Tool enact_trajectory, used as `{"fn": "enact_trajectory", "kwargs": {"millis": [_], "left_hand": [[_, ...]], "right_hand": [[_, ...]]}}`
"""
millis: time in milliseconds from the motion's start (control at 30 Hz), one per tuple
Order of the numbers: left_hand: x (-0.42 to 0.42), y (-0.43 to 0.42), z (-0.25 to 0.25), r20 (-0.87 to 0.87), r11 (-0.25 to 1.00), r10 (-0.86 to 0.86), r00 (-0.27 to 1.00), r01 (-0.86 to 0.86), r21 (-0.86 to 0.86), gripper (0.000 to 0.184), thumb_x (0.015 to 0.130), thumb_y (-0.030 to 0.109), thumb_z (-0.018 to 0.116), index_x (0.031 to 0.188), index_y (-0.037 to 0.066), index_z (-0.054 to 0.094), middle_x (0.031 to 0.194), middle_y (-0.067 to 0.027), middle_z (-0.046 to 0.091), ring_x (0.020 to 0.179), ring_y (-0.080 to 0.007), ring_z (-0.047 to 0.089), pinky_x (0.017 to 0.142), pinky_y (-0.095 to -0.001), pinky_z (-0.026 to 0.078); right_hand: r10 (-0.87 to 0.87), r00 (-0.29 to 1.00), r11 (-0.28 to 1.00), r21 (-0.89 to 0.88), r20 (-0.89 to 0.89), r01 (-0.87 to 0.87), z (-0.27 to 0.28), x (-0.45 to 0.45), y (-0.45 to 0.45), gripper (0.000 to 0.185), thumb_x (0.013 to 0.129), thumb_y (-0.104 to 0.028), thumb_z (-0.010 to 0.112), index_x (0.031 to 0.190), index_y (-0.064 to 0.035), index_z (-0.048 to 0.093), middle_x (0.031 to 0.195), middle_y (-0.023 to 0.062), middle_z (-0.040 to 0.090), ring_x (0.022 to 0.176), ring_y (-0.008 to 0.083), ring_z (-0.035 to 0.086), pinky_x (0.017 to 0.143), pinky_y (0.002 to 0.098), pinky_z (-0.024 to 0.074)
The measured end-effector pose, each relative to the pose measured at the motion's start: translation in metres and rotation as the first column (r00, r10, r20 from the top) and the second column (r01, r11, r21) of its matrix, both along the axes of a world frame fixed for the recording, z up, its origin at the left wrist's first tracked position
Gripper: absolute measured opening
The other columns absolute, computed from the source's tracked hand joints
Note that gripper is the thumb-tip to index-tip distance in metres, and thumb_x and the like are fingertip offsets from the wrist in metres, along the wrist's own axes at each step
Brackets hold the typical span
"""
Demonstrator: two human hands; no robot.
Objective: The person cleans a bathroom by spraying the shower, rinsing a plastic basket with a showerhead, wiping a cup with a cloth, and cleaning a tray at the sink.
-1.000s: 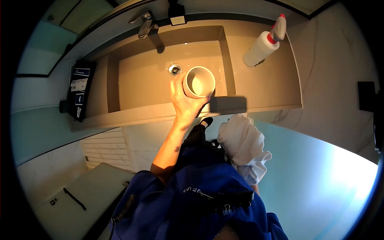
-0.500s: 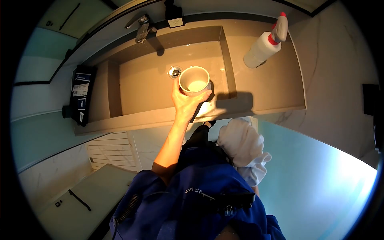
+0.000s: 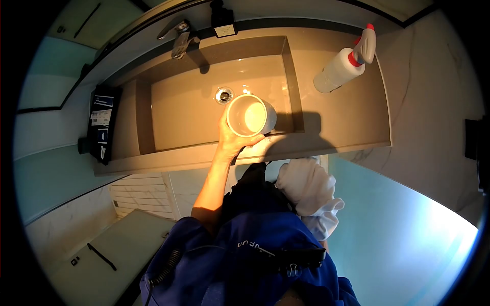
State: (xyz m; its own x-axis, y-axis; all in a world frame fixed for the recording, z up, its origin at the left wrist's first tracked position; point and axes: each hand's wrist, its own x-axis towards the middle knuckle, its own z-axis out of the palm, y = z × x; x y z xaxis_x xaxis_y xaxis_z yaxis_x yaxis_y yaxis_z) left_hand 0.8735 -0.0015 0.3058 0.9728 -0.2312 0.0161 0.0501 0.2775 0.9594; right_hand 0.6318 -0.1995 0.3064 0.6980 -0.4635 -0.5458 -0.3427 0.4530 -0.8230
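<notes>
Shows a pale, round cup (image 3: 254, 117) with a wide open mouth, its inside brightly lit. Points mouth-up toward the view, in the left hand (image 3: 232, 142), over the near part of the sink (image 3: 178, 112). Shows also a white cloth (image 3: 307, 188), creased and loosely bunched, on the person's right side, outside the sink and apart from the cup.

The cup (image 3: 247, 116) in the left grip (image 3: 232, 143) has tipped, its mouth now leaning left and its right outer wall showing.
</notes>
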Motion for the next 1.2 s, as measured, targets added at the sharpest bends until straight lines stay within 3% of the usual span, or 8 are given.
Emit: {"fn": "enact_trajectory", "kwargs": {"millis": [167, 233, 367, 600, 900, 1033, 1167, 1200], "left_hand": [[0.006, 0.002, -0.001, -0.010, 0.999, -0.021, 1.000, 0.020, -0.035, 0.082, 0.052, 0.013, 0.084, 0.122, -0.001, 0.044, 0.118, -0.0112, 0.053, 0.110, -0.0218, 0.051, 0.094, -0.0358, 0.042], [0.006, -0.001, -0.010, -0.161, 0.935, -0.084, 0.983, 0.022, -0.354, 0.074, 0.062, 0.011, 0.079, 0.125, -0.001, 0.042, 0.114, -0.0114, 0.054, 0.107, -0.0203, 0.053, 0.091, -0.0343, 0.045], [0.013, -0.018, -0.002, -0.673, 0.610, -0.157, 0.723, -0.465, -0.642, 0.058, 0.080, 0.044, 0.061, 0.119, 0.004, 0.046, 0.114, -0.0155, 0.053, 0.105, -0.0338, 0.054, 0.091, -0.0443, 0.048], [0.009, -0.026, -0.006, -0.753, 0.518, -0.185, 0.631, -0.589, -0.620, 0.062, 0.080, 0.053, 0.055, 0.120, 0.006, 0.047, 0.116, -0.0162, 0.053, 0.104, -0.0366, 0.053, 0.088, -0.0466, 0.050], [-0.106, -0.096, 0.065, -0.354, 0.866, -0.481, 0.802, 0.373, -0.334, 0.039, 0.083, 0.025, 0.059, 0.113, 0.000, 0.052, 0.099, -0.0083, 0.059, 0.090, -0.0164, 0.057, 0.075, -0.0252, 0.047], [-0.089, -0.103, 0.052, -0.255, 0.706, -0.691, 0.677, 0.554, -0.441, 0.050, 0.081, 0.027, 0.061, 0.120, -0.002, 0.049, 0.106, -0.0094, 0.058, 0.094, -0.0177, 0.057, 0.079, -0.0309, 0.048], [-0.058, -0.112, 0.092, -0.336, 0.148, -0.908, 0.250, 0.942, 0.301, 0.041, 0.079, 0.022, 0.062, 0.111, -0.001, 0.056, 0.104, -0.0097, 0.060, 0.097, -0.0161, 0.056, 0.079, -0.0273, 0.046], [-0.069, -0.114, 0.083, -0.258, 0.284, -0.897, 0.359, 0.915, 0.287, 0.040, 0.080, 0.027, 0.062, 0.108, -0.001, 0.058, 0.098, -0.0082, 0.061, 0.091, -0.0146, 0.056, 0.075, -0.0254, 0.046]], "right_hand": [[-0.008, 1.000, 1.000, -0.011, -0.012, 0.008, 0.001, 0.000, 0.001, 0.046, 0.076, -0.020, 0.061, 0.114, 0.0026, 0.050, 0.101, 0.0105, 0.059, 0.092, 0.0182, 0.055, 0.080, 0.0285, 0.0435], [-0.012, 1.000, 1.000, -0.015, -0.014, 0.012, 0.001, -0.001, 0.000, 0.046, 0.076, -0.020, 0.061, 0.114, 0.0027, 0.049, 0.100, 0.0105, 0.059, 0.092, 0.0182, 0.055, 0.080, 0.0285, 0.0435], [-0.017, 1.000, 0.999, -0.035, -0.010, 0.016, 0.003, -0.002, 0.001, 0.046, 0.075, -0.019, 0.061, 0.115, 0.0031, 0.049, 0.100, 0.0105, 0.059, 0.093, 0.0183, 0.054, 0.080, 0.0285, 0.0436], [-0.006, 0.999, 0.996, -0.089, 0.035, 0.010, 0.007, -0.004, 0.000, 0.047, 0.075, -0.017, 0.062, 0.115, 0.0037, 0.049, 0.100, 0.0105, 0.059, 0.093, 0.0184, 0.054, 0.080, 0.0286, 0.0438], [0.188, 0.924, 0.904, -0.427, 0.333, -0.030, 0.028, 0.055, 0.012, 0.048, 0.074, -0.016, 0.062, 0.116, 0.0045, 0.049, 0.100, 0.0105, 0.059, 0.093, 0.0185, 0.054, 0.079, 0.0286, 0.0440], [0.192, 0.880, 0.862, -0.504, 0.434, 0.060, 0.042, 0.056, -0.005, 0.049, 0.074, -0.015, 0.062, 0.117, 0.0048, 0.049, 0.100, 0.0105, 0.059, 0.094, 0.0186, 0.054, 0.079, 0.0286, 0.0441], [0.304, 0.868, 0.793, -0.610, 0.392, -0.002, 0.053, 0.031, -0.032, 0.049, 0.074, -0.014, 0.063, 0.117, 0.0052, 0.049, 0.099, 0.0104, 0.059, 0.094, 0.0186, 0.054, 0.079, 0.0286, 0.0442], [0.358, 0.875, 0.758, -0.649, 0.327, -0.067, 0.056, 0.027, -0.038, 0.045, 0.075, -0.013, 0.062, 0.114, 0.0062, 0.052, 0.096, 0.0089, 0.061, 0.089, 0.0165, 0.056, 0.076, 0.0286, 0.0462]]}}
